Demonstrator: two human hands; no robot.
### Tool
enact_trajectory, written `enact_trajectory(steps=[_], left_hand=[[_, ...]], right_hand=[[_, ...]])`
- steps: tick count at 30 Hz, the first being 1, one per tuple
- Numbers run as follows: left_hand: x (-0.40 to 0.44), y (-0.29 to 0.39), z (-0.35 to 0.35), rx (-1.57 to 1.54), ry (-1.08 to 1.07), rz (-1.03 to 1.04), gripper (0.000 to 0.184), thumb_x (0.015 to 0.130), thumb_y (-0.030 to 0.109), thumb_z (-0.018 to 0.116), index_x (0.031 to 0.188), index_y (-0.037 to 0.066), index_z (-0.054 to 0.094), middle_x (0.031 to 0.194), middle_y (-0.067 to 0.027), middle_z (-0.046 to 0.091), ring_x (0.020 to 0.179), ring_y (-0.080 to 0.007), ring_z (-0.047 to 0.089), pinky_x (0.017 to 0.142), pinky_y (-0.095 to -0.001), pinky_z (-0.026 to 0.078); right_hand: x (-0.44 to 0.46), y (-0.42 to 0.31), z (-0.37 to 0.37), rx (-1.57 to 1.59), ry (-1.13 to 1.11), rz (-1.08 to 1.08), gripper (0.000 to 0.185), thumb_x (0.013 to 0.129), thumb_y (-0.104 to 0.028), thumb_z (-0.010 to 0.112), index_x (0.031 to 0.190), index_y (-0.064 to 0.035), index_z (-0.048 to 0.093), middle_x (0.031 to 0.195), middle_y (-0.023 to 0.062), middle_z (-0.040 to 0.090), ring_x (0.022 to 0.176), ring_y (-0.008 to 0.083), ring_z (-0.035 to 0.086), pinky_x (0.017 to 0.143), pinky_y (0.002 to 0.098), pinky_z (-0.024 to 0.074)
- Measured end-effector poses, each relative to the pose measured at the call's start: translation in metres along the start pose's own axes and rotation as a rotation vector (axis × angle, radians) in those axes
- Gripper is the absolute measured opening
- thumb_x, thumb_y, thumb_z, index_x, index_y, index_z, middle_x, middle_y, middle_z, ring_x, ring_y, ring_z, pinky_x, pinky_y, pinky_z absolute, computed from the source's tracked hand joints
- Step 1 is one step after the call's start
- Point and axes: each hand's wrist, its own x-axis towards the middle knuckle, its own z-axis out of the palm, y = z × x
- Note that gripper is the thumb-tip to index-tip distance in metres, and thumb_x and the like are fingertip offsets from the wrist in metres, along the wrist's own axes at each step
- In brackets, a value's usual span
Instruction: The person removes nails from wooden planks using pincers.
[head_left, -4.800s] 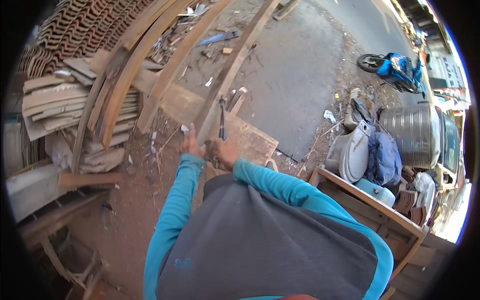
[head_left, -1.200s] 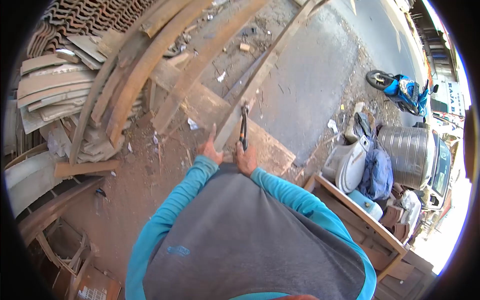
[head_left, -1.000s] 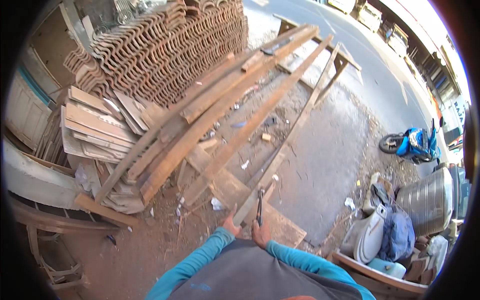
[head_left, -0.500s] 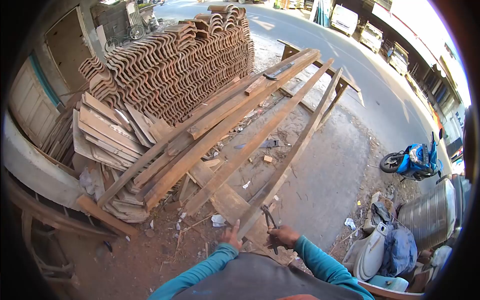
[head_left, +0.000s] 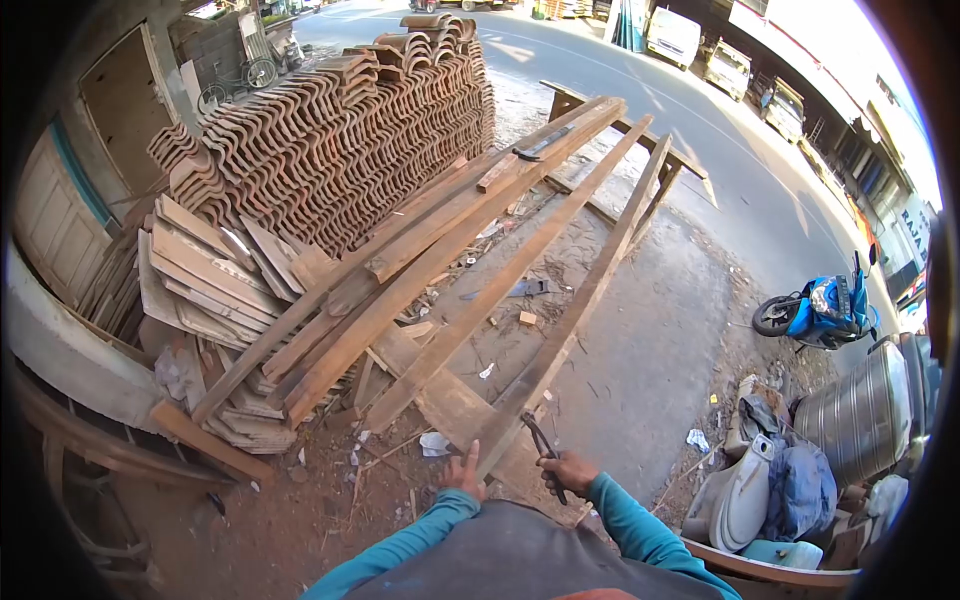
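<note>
The near end of a long wooden beam (head_left: 575,325) reaches toward my body. My left hand (head_left: 462,474) rests against its left side, fingers stretched out and spread. My right hand (head_left: 568,472) is closed around the handles of dark metal pincers (head_left: 538,437). The head of the pincers is at the beam's right edge, a short way up from its near end. Whether the jaws grip a nail is too small to make out. Beneath the beam's near end lies a wide board (head_left: 455,400).
More beams (head_left: 500,275) lie to the left, with a hammer (head_left: 540,146) on them. A handsaw (head_left: 515,289) is on the ground. Stacked roof tiles (head_left: 330,150) stand behind. To the right are a blue motorbike (head_left: 825,308), a metal drum (head_left: 855,415) and a toilet bowl (head_left: 742,500).
The pincers' handles look closer together and the tool has turned slightly in my right hand. My left hand stays on the beam. The whole view has shifted slightly.
</note>
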Motion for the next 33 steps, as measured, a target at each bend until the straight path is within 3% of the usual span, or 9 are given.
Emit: enact_trajectory(steps=[1, 11, 14, 16, 22, 25, 27, 31, 33], left_hand=[[0.001, -0.001, 0.0, -0.019, -0.007, -0.013, 0.11, 0.071, 0.022, 0.079, 0.16, 0.036, 0.015, 0.126, -0.0244, 0.048, 0.113, -0.0468, 0.053, 0.096, -0.0585, 0.043], [0.021, -0.03, -0.001, -0.29, -0.016, 0.105, 0.106, 0.067, 0.015, 0.079, 0.158, 0.03, 0.026, 0.1, -0.0241, 0.064, 0.094, -0.0444, 0.064, 0.084, -0.0513, 0.053], [0.025, -0.028, -0.013, -0.226, -0.123, 0.018, 0.105, 0.067, 0.015, 0.078, 0.158, 0.027, 0.027, 0.107, -0.0246, 0.067, 0.099, -0.0432, 0.066, 0.087, -0.0491, 0.053], [0.027, -0.034, -0.008, -0.262, -0.127, 0.028, 0.104, 0.067, 0.015, 0.077, 0.157, 0.027, 0.027, 0.112, -0.0248, 0.066, 0.104, -0.042, 0.066, 0.089, -0.0476, 0.053], [0.037, -0.042, -0.01, -0.419, -0.107, 0.062, 0.098, 0.068, 0.016, 0.079, 0.154, 0.019, 0.033, 0.119, -0.0234, 0.066, 0.11, -0.0392, 0.066, 0.094, -0.043, 0.053], [0.044, -0.055, -0.001, -0.456, -0.123, 0.08, 0.095, 0.067, 0.017, 0.08, 0.152, 0.013, 0.037, 0.119, -0.0247, 0.065, 0.109, -0.0392, 0.065, 0.094, -0.0414, 0.053], [0.046, -0.067, 0.016, -0.441, -0.124, 0.103, 0.096, 0.067, 0.017, 0.08, 0.152, 0.012, 0.037, 0.12, -0.026, 0.065, 0.108, -0.0396, 0.066, 0.094, -0.0407, 0.053], [0.037, -0.055, 0.022, -0.372, -0.053, 0.108, 0.095, 0.068, 0.014, 0.077, 0.153, 0.019, 0.036, 0.109, -0.0238, 0.065, 0.106, -0.0427, 0.063, 0.095, -0.046, 0.051], [0.019, -0.032, 0.009, -0.263, -0.013, 0.122, 0.096, 0.068, 0.013, 0.076, 0.154, 0.02, 0.035, 0.108, -0.0252, 0.064, 0.106, -0.045, 0.061, 0.095, -0.049, 0.05]], right_hand=[[-0.005, -0.001, 0.012, 0.024, 0.055, -0.006, 0.012, 0.098, -0.018, 0.057, 0.099, -0.0067, 0.052, 0.074, 0.0004, 0.051, 0.058, 0.0122, 0.05, 0.053, 0.0306, 0.0466], [0.029, 0.033, 0.056, -0.054, 0.26, -0.161, 0.014, 0.098, -0.019, 0.051, 0.105, -0.007, 0.051, 0.071, -0.0011, 0.048, 0.057, 0.0111, 0.047, 0.048, 0.0304, 0.04], [0.029, 0.028, 0.077, -0.136, 0.348, -0.154, 0.017, 0.097, -0.02, 0.051, 0.106, -0.0052, 0.054, 0.072, 0.0, 0.052, 0.057, 0.0107, 0.05, 0.048, 0.0303, 0.0417], [0.078, 0.071, 0.078, -0.309, 0.439, -0.32, 0.023, 0.097, -0.024, 0.052, 0.108, -0.0034, 0.056, 0.076, 0.0058, 0.059, 0.059, 0.0151, 0.057, 0.051, 0.0345, 0.0464], [0.092, 0.067, 0.12, -0.392, 0.812, -0.456, 0.034, 0.096, -0.03, 0.054, 0.11, 0.0009, 0.057, 0.076, 0.0149, 0.064, 0.066, 0.0274, 0.065, 0.064, 0.0441, 0.0513], [0.08, 0.054, 0.109, -0.326, 0.712, -0.405, 0.034, 0.095, -0.029, 0.054, 0.11, 0.001, 0.057, 0.084, 0.0168, 0.066, 0.071, 0.029, 0.068, 0.068, 0.0453, 0.0521], [0.061, 0.035, 0.084, -0.234, 0.312, -0.276, 0.03, 0.094, -0.024, 0.054, 0.111, 0.0008, 0.056, 0.094, 0.0175, 0.066, 0.073, 0.0269, 0.07, 0.071, 0.042, 0.0554], [0.036, -0.012, 0.038, -0.158, 0.152, -0.322, 0.024, 0.093, -0.017, 0.055, 0.11, 0.0005, 0.056, 0.093, 0.0154, 0.066, 0.076, 0.0245, 0.071, 0.073, 0.039, 0.0592], [0.031, -0.033, 0.02, 0.101, 0.081, -0.098, 0.022, 0.092, -0.013, 0.055, 0.109, 0.0009, 0.056, 0.088, 0.0134, 0.067, 0.078, 0.0235, 0.072, 0.073, 0.0389, 0.0617]])
